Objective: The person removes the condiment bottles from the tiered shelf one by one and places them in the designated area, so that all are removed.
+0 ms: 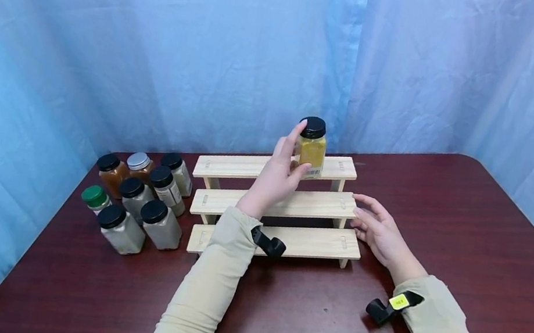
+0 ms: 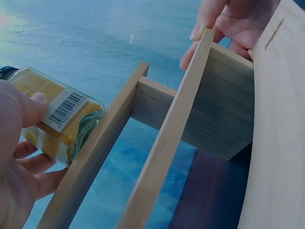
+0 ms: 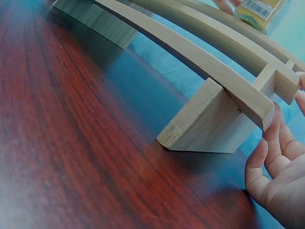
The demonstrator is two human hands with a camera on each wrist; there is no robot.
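Note:
My left hand (image 1: pixel 281 172) grips a glass spice jar (image 1: pixel 312 153) with yellow contents and a black lid. It holds the jar upright at the top tier of a three-tier wooden shelf (image 1: pixel 293 200), toward the right end. In the left wrist view the jar's base (image 2: pixel 88 124) is beside the top board's edge; whether it bears on the board, I cannot tell. My right hand (image 1: pixel 380 232) holds the middle tier's right end between thumb and fingers. From the right wrist, its lower fingers (image 3: pixel 274 138) show close to the bottom board's end.
Several more spice jars (image 1: pixel 164 226) stand grouped left of the shelf, most with black lids, one with a green lid (image 1: pixel 95 195) and one with a silver lid (image 1: pixel 139 161). The dark red table (image 1: pixel 314 327) carries everything. Blue curtains (image 1: pixel 233 49) hang behind it.

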